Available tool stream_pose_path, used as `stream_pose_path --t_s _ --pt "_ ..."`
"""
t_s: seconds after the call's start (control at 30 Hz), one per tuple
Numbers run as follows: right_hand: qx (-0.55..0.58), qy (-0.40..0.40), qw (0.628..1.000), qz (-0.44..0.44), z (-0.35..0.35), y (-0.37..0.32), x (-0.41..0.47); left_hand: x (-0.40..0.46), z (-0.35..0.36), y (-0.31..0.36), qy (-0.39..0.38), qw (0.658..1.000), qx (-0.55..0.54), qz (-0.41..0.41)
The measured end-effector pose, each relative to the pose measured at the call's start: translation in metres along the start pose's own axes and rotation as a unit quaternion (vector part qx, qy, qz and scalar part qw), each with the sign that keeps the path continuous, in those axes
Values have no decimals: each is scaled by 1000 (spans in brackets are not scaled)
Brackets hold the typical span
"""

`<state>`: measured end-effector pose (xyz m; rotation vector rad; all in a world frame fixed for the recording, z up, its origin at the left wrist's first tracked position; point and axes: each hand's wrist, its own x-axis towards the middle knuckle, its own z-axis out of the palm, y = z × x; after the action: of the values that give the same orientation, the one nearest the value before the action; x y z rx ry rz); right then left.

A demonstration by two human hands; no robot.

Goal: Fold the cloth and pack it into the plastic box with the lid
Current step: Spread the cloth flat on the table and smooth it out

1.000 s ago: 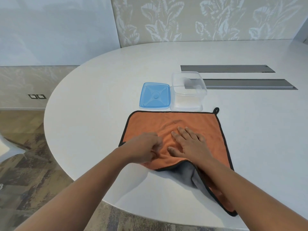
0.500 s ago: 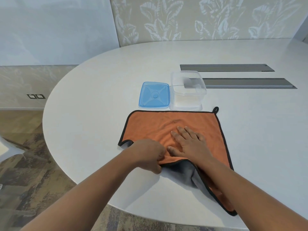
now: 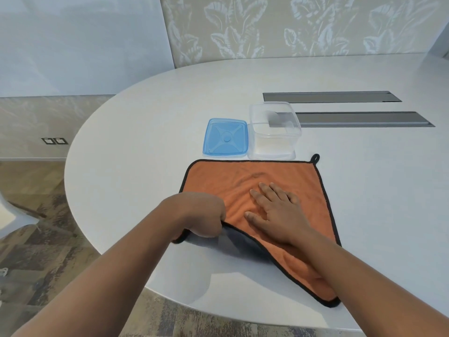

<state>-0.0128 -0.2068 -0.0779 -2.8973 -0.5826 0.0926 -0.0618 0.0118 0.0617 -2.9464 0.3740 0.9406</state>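
An orange cloth with black trim and a grey underside lies on the white table, part of it folded over. My left hand grips the cloth's near left edge and lifts it, showing the grey side. My right hand lies flat on the cloth's middle, fingers straight, pressing it down. Behind the cloth stands the clear plastic box, with nothing in it, and the blue lid lies flat to its left.
The white oval table has its curved edge close on the left and front. Two grey recessed panels lie behind and right of the box. A white chair shows at far left on the floor.
My left hand has slid left and toward me along the cloth's near edge, pulling that edge up and out. The right hand has stayed flat in place.
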Motion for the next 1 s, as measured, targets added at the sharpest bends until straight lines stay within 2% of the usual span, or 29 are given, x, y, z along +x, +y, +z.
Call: stream_pose_path --t_s 0.07,0.17,0.23,0.3,0.4,0.6,0.7,0.8,1.0 --pt "4 -3 1000 0 0 0 0 -1 -2 2 -28 999 -31 -3" --pt "4 -7 1000 0 -1 0 0 3 4 2 -112 984 -135 -5" --pt "3 -5 1000 -1 -2 -1 -1 9 11 -2 -137 979 -151 5" --pt "5 -2 1000 -3 -2 -1 -2 15 19 -5 -112 987 -112 33" --pt "5 -4 1000 -3 -4 -2 -3 23 32 -3 -20 995 -64 75" --pt "23 -15 999 -19 -6 3 -1 45 62 23 136 965 -61 216" --pt "72 -5 997 -17 -7 9 1 59 77 27 187 959 -47 206" --pt "76 17 997 -14 -7 9 -1 69 92 23 222 957 -51 178" --pt "3 173 984 31 -6 -1 -18 81 104 24 234 964 -20 126"
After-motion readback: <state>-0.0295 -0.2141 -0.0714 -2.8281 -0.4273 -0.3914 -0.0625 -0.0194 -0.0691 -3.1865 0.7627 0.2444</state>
